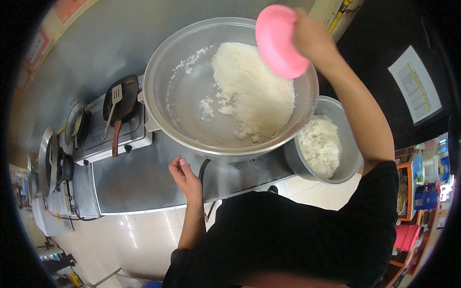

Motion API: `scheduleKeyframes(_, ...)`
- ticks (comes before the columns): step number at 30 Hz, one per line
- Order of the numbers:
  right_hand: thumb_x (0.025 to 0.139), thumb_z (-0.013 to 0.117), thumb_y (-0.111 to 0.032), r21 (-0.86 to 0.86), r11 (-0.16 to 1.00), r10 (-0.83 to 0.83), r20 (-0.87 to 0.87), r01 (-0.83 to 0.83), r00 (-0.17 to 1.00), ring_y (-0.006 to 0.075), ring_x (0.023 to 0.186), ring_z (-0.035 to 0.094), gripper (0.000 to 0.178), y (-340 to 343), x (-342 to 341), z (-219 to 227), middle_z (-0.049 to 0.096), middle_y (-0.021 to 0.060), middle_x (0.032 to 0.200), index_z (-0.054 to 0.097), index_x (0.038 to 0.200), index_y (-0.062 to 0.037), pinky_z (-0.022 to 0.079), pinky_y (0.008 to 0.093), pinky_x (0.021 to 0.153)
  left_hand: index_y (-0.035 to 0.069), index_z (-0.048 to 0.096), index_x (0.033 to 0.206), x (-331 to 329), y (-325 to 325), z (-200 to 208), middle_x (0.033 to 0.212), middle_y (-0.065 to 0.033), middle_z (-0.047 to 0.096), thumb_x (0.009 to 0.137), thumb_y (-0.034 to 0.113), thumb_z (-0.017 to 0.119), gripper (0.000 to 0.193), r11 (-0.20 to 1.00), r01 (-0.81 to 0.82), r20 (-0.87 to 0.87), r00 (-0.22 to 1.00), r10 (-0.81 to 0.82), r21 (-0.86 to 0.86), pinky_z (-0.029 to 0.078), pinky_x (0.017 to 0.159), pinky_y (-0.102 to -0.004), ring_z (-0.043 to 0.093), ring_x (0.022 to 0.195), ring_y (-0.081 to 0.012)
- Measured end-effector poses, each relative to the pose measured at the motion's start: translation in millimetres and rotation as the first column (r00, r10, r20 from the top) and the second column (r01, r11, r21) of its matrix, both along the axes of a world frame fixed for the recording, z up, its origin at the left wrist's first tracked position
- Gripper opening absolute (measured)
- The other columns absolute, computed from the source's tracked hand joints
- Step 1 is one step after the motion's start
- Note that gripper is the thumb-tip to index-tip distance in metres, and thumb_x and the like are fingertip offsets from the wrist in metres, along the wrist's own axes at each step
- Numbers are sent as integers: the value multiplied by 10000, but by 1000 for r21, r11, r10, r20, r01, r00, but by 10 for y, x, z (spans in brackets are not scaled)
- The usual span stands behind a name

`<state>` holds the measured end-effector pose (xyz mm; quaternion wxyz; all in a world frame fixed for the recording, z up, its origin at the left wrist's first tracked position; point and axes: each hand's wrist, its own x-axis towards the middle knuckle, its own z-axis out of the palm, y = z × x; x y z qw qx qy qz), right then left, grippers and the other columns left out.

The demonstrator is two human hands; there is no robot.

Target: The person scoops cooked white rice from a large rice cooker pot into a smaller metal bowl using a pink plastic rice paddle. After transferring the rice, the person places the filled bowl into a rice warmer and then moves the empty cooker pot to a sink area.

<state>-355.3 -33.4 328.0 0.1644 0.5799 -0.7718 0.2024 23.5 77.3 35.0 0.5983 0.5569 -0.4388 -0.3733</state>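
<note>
A wide metal pot (158,113) stands on the counter in front of me. White cooked rice (249,91) is heaped over its right side, with scattered grains at the left. Over the pot's far right rim, my right hand (312,38) grips a shallow pink plate (278,41) by its edge. The plate is tilted above the heap. My left hand (186,178) hangs just short of the pot's near side, above the counter, its fingers loosely bent and holding nothing. At the right, a smaller deep metal pot (353,153) holds clumped white rice (321,146).
To the left, a tabletop gas stove (115,141) carries a dark square pan (127,98) with a slotted spatula (115,96). More pans (46,161) stand farther left. A printed sheet (415,86) hangs on the dark surface at right. Shelves (408,187) hold containers behind my right arm.
</note>
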Motion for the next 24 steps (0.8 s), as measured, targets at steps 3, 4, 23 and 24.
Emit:
scheduleKeyframes(3, 987, 460, -161, 221, 975, 5, -24, 1, 1000, 504, 980, 660, 303, -495, 315, -377, 680, 332, 1016, 530, 1204, 39, 522, 563, 877, -12, 476, 1309, -45, -307, -7, 1262, -143, 521, 1089, 286, 451, 371, 1000, 15, 44, 999, -15, 9, 409, 1006, -351, 524, 1133, -227)
scheduleKeyframes(4, 993, 449, -164, 223, 975, 32, -53, -20, 998, 507, 969, 661, 298, -631, 364, -471, 681, 334, 1002, 524, 1190, 47, 523, 565, 873, -17, 465, 1331, -56, -409, -25, 1304, -160, 511, 1094, 294, 432, 392, 1000, 4, 47, 999, -4, -15, 394, 1045, -367, 519, 1187, -249)
scheduleKeyframes(23, 1062, 455, -249, 665, 709, 334, -22, -236, 942, 447, 893, 687, 330, -1843, 939, -1322, 699, 272, 915, 621, 1160, 18, 536, 530, 797, -28, 491, 1397, -192, -776, -871, 1370, -224, 529, 1040, 271, 478, 465, 940, 323, 135, 942, -308, -109, 344, 1111, -477, 516, 1241, -363)
scheduleKeyframes(24, 1049, 460, -244, 687, 650, 396, 58, -325, 916, 443, 925, 682, 321, -1897, 955, -1322, 700, 260, 963, 620, 1175, 4, 536, 526, 820, -28, 494, 1394, -191, -784, -862, 1368, -224, 530, 1039, 270, 479, 464, 942, 315, 143, 944, -298, -113, 344, 1110, -478, 517, 1237, -364)
